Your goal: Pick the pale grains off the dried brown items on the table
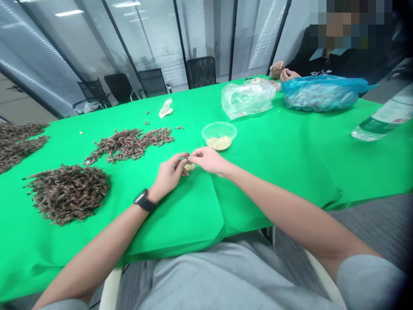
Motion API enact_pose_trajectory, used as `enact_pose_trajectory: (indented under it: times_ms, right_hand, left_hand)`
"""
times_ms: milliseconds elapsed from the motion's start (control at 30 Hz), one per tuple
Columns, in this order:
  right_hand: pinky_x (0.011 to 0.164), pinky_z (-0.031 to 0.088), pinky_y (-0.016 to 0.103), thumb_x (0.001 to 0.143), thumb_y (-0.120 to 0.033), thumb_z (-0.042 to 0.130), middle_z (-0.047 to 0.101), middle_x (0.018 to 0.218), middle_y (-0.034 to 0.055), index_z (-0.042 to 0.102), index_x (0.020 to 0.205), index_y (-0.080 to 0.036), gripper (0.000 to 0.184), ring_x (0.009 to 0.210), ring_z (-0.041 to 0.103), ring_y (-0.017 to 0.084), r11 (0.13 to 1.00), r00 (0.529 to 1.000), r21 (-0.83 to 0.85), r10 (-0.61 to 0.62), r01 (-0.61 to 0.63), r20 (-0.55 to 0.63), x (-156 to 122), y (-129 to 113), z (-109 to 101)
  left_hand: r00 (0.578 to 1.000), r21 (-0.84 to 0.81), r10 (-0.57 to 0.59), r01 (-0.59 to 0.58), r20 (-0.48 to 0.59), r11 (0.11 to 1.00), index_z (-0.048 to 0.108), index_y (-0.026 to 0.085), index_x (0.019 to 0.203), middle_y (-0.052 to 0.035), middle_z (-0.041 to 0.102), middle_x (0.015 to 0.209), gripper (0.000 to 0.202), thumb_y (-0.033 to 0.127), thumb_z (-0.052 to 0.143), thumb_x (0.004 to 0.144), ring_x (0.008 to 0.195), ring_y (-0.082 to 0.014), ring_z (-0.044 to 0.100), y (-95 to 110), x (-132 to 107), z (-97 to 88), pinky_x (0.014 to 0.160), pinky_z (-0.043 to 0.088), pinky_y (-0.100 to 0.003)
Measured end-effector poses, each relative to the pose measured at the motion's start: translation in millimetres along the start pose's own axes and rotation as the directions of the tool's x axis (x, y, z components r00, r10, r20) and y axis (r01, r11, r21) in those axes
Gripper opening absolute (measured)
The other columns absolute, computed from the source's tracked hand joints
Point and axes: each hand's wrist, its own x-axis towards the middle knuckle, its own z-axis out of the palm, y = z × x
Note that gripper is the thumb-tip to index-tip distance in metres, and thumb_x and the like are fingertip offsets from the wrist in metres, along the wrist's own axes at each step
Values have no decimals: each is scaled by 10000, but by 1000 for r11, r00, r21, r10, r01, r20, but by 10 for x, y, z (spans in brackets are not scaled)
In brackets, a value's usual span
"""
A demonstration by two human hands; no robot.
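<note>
The person's left hand and right hand are meeting above the green-covered surface, both grips pinching closed on a small dried brown sprig, with golden grains clustering just below. A clear plastic tub of grain is sitting just beyond, and a heap of dried sprigs is lying to the left.

1. The left hand and the right hand are close together in front of the person.
2. The fingers of both hands curl in and almost meet.
3. The left arm and the right arm are bare and reach forward, bent a little.
</note>
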Motion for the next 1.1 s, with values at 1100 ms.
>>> enact_pose_trajectory:
  times_ms: [1100]
  right_hand:
    - [787, 410, 298, 913, -183, 584, 663, 854, 44, 634, 848, -175, 82, 825, 558, 176, 771, 877, -514, -475, 377, -69, 26, 112, 16]
  left_hand:
    - [925, -731, -308, 367, 222, 576, 681, 94, 1116, -166, 766, 1085, 303, 337, 598, 955, 846, -203, 774, 163, 14, 25, 798, 622, -307]
